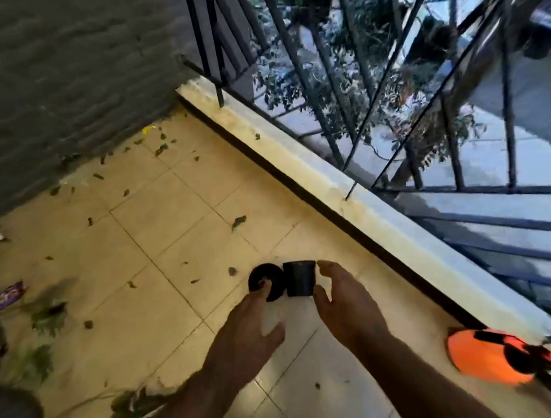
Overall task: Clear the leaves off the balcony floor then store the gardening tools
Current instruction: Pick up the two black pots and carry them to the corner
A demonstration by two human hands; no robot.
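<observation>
My left hand (259, 321) pinches the black ring (264, 281); right hand (343, 305) open just beside the cup (300, 279) – I'd grip its sides squarely. Leaves (162, 148) litter the floor (177, 215) – unswept

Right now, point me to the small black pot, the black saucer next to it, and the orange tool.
small black pot (300, 279): head view, on its side wall.
black saucer (266, 279): head view, on its dark face, above the left hand's fingertips.
orange tool (480, 354): head view, on its orange body by the ledge.
</observation>
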